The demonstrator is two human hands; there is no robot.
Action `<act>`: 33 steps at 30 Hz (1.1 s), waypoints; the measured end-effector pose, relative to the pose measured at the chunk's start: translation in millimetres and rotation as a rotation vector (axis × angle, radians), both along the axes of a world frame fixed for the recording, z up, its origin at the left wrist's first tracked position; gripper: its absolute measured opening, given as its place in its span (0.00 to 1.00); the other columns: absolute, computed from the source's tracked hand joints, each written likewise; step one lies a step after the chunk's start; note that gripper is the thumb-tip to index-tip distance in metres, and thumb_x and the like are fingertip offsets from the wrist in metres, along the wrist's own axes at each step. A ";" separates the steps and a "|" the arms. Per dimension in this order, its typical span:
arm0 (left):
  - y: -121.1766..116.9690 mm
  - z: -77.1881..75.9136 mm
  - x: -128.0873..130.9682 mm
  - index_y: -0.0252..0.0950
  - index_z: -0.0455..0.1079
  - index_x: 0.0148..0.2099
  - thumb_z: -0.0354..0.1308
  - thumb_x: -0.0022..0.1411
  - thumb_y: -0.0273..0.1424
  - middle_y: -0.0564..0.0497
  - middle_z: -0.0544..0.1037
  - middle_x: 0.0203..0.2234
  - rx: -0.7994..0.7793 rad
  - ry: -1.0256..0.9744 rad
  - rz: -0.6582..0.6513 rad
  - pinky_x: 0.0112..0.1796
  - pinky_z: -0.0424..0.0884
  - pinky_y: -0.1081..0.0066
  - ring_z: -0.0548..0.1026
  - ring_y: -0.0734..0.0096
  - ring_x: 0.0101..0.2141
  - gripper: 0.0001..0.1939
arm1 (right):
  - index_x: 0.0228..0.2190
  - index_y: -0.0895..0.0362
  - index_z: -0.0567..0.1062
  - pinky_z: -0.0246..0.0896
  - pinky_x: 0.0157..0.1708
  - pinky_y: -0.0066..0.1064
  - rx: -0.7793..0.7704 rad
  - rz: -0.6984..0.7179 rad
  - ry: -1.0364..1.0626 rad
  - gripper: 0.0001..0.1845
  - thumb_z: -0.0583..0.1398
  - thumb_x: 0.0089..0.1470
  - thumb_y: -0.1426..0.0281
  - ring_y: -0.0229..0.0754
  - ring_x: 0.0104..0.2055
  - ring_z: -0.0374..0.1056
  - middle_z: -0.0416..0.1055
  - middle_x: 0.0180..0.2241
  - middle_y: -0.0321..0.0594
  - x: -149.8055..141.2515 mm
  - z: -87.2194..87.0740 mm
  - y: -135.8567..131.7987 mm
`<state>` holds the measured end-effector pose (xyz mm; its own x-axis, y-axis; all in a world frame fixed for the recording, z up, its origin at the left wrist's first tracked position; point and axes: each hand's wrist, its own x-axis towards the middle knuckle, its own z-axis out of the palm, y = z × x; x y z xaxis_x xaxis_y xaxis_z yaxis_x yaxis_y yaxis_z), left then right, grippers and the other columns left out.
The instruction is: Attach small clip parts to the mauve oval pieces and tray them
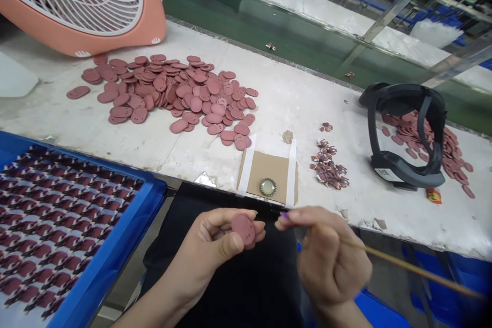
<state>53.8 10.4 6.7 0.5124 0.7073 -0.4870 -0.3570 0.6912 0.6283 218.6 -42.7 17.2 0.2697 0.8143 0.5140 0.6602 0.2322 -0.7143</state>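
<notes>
My left hand is closed on a dull red oval disc with small holes, gripped between thumb and fingers; another rim shows just beneath it. To its right, my right hand is closed round a thin wooden stick that sticks out behind it to the right. A small purple bit shows at the right fingertips; whether it belongs to the stick I cannot tell. The two hands are apart, over a dark-clothed lap. Just beyond them, a bottle cap lies on a taped cardboard square.
A big heap of red oval discs covers the bench's left part, below an orange fan. Small brown figure-like pieces lie right of the cardboard. A black headset-like frame stands before more discs. A blue tray holds rows of pieces.
</notes>
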 end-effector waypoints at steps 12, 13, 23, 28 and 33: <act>3.4 -9.8 4.1 0.43 0.83 0.38 0.73 0.48 0.39 0.49 0.86 0.31 0.020 0.005 -0.008 0.37 0.77 0.76 0.83 0.65 0.36 0.13 | 0.35 0.56 0.76 0.68 0.29 0.25 -0.091 -0.033 -0.030 0.11 0.53 0.66 0.72 0.35 0.27 0.71 0.75 0.29 0.37 18.2 -18.8 20.7; 3.4 -10.1 4.1 0.43 0.83 0.38 0.73 0.48 0.38 0.49 0.86 0.31 0.020 0.005 -0.008 0.37 0.77 0.76 0.83 0.65 0.36 0.14 | 0.36 0.56 0.75 0.67 0.27 0.24 -0.078 -0.038 0.006 0.12 0.52 0.67 0.72 0.35 0.26 0.71 0.74 0.29 0.36 15.2 -15.2 16.9; 4.2 -6.6 4.6 0.44 0.83 0.37 0.74 0.46 0.37 0.53 0.86 0.30 0.042 -0.037 -0.018 0.40 0.76 0.78 0.84 0.67 0.37 0.13 | 0.43 0.60 0.74 0.71 0.32 0.29 0.005 0.289 0.278 0.13 0.50 0.70 0.70 0.39 0.34 0.74 0.75 0.33 0.42 -8.4 5.2 -3.6; 4.5 -5.2 4.6 0.43 0.83 0.37 0.74 0.47 0.36 0.53 0.86 0.30 0.041 -0.031 -0.006 0.41 0.77 0.76 0.84 0.67 0.36 0.12 | 0.42 0.59 0.72 0.70 0.33 0.28 -0.034 0.316 0.178 0.11 0.50 0.70 0.70 0.38 0.35 0.74 0.76 0.33 0.40 -6.2 6.3 -2.1; 4.2 -4.3 4.3 0.43 0.83 0.37 0.74 0.46 0.36 0.52 0.86 0.30 0.035 -0.034 -0.007 0.40 0.77 0.76 0.84 0.66 0.36 0.13 | 0.39 0.58 0.72 0.69 0.32 0.24 -0.046 0.291 0.078 0.13 0.49 0.70 0.69 0.34 0.32 0.74 0.75 0.31 0.37 -9.6 14.7 1.1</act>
<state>58.0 14.6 2.4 0.5337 0.7195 -0.4444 -0.3738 0.6720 0.6393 208.9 -41.6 31.9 0.0594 0.8852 0.4614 0.5134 0.3693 -0.7746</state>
